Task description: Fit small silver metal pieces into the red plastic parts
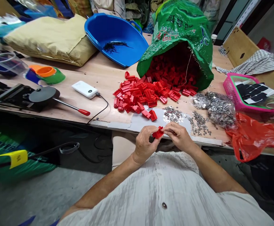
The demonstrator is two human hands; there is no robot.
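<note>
My left hand [144, 145] and my right hand [178, 135] meet just in front of the table edge, both pinched on one small red plastic piece [158, 133]. A heap of the same red plastic pieces [141, 94] spills across the wooden table [80, 103] from a tipped green woven sack [181, 34]. Small shiny metal parts [173, 114] lie scattered right behind my hands, with more of them in clear bags [218, 106] to the right.
A blue basin [114, 33] holds thin black bits at the back. A white power bank [85, 89] with a cable, a black press tool with a red-tipped lever [45, 95], a pink basket [245, 94] and a red plastic bag [256, 135] also crowd the table.
</note>
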